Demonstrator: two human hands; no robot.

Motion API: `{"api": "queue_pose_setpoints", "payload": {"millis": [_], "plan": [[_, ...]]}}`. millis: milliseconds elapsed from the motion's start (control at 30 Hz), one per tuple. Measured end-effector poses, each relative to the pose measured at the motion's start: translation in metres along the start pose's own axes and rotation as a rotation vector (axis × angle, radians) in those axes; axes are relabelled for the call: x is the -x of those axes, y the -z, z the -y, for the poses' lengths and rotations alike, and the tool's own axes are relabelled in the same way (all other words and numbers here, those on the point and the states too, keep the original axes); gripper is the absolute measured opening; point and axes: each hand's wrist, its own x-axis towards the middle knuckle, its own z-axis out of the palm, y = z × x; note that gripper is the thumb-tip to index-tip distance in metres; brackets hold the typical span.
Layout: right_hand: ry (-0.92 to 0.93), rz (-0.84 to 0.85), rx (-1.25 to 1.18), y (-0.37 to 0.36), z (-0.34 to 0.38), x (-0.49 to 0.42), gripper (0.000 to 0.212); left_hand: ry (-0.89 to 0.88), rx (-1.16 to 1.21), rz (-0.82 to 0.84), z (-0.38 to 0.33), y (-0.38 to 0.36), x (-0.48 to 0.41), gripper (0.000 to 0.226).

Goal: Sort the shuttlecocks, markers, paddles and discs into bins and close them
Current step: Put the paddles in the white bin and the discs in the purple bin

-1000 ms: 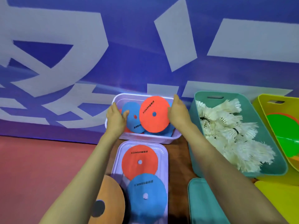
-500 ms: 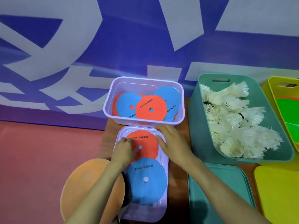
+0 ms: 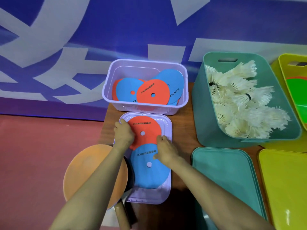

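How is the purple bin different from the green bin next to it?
The purple bin looks smaller than the green bin. The purple bin holds flat red and blue discs; the green bin holds white shuttlecocks. The purple lid carries a red disc and a blue disc; the green lid is bare. Both bins are open, each with its lid lying in front.

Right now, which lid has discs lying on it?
The lavender lid: a red disc and blue disc lie on it; the teal lid and yellow lid carry none.
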Motion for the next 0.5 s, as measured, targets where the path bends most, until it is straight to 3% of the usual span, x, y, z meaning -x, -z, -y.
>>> {"api": "queue_pose_setpoints", "payload": {"millis": [100,233,333,500], "plan": [[0.006,-0.009,-0.082,0.006,-0.001,0.003,0.044,-0.031,0.092,-0.010,0.003,0.010,0.001,0.035],[0.055,-0.064,-0.219,0.028,-0.007,0.009,0.014,-0.177,0.232,-0.062,0.001,0.027,0.013,0.024],[0.059,-0.128,-0.280,0.051,-0.009,0.020,0.012,-0.276,0.279,-0.139,-0.007,0.040,0.031,0.022],[0.128,-0.265,-0.277,0.083,-0.008,0.042,0.011,-0.345,0.159,-0.265,-0.019,0.055,0.065,0.023]]}}
